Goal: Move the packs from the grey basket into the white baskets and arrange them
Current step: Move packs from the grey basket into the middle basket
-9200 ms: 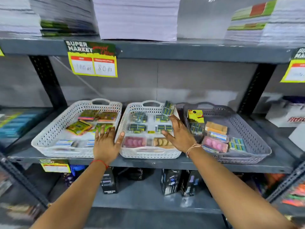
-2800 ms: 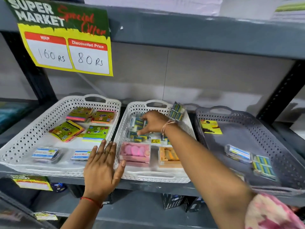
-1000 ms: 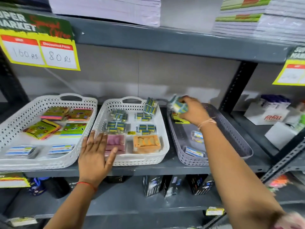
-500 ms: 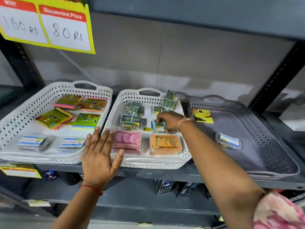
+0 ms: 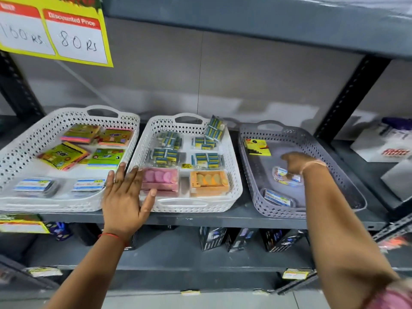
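Observation:
The grey basket [image 5: 316, 143] sits on the right of the shelf. It holds a yellow pack [image 5: 257, 147] at the back and two clear blue-label packs, one in the middle [image 5: 282, 175] and one at the front [image 5: 277, 197]. My right hand [image 5: 297, 162] is inside this basket, its fingers curled down on the middle pack. My left hand [image 5: 124, 192] lies flat and open on the front rims where the left white basket [image 5: 24, 141] and the middle white basket [image 5: 235, 175] meet. The middle basket holds blue-green packs [image 5: 166, 155], a pink pack [image 5: 160, 179] and an orange pack [image 5: 209, 182].
The left white basket holds colourful sticky-note packs [image 5: 63, 155] and two clear packs [image 5: 33, 186]. A yellow price sign [image 5: 73, 34] hangs from the shelf above. A black upright post [image 5: 350, 94] stands behind the grey basket. Dark boxes [image 5: 213, 238] stand on the lower shelf.
My right hand has left the middle white basket and moved right into the grey basket, onto a clear pack. My left hand has stayed on the basket rims.

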